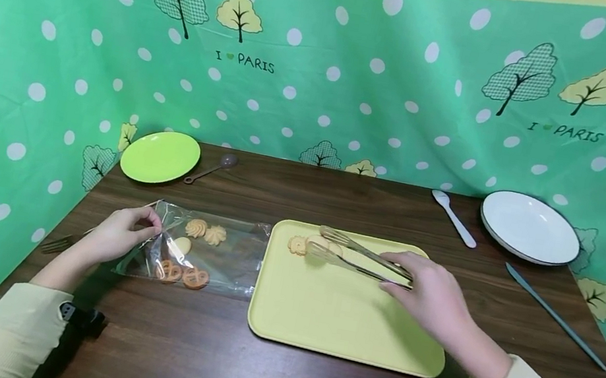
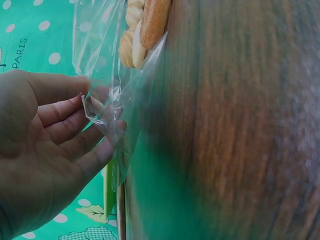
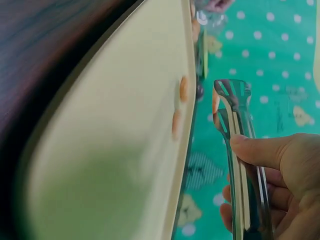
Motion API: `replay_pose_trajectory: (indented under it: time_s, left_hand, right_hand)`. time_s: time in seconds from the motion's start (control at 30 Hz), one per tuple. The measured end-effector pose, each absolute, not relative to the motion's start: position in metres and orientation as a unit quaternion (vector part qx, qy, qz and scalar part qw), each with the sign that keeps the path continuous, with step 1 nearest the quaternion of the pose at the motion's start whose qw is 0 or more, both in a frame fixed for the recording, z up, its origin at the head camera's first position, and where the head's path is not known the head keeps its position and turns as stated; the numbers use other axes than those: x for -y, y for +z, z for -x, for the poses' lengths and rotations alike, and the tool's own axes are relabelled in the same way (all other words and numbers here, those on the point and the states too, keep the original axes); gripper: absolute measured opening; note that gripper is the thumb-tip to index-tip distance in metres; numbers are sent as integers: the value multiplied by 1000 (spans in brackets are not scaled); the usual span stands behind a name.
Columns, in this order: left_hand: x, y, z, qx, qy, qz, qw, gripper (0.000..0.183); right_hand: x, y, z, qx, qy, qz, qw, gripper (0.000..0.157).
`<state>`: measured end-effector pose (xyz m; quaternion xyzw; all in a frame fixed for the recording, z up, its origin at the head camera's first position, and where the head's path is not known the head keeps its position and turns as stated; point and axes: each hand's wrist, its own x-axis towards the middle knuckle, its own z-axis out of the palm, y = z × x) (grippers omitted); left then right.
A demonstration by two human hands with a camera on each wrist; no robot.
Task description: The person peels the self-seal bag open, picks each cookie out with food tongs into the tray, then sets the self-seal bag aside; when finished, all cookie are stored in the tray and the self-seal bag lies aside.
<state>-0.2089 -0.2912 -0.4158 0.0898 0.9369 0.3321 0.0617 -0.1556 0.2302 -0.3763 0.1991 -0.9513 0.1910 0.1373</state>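
My left hand pinches the edge of a clear plastic bag between thumb and finger. Inside the bag lie swirled cookies, a plain round cookie and pretzel-shaped cookies. Metal tongs are gripped in my right hand above the yellow tray. The right wrist view shows a cookie between the tong heads, raised above the tray. Two more cookies lie on the tray near its far edge; one is a scalloped cookie.
A green plate and a brown spoon sit at the back left. To the back right are a white spoon, a white dish and a blue-grey stick-like utensil. A fork lies partly behind my left wrist.
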Motion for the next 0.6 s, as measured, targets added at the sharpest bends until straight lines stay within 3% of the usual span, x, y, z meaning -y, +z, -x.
replay_pose_trajectory:
  time_s: [0.3,0.6]
  left_hand:
    - [291,-415,209,-935,337,-90,67,15]
    - [292,-418,211,-936,334,-91,63,17]
  right_hand:
    - [-271,-387,148,963,168,-145,151,45]
    - [-282,-400,148,970,170,-123,119,46]
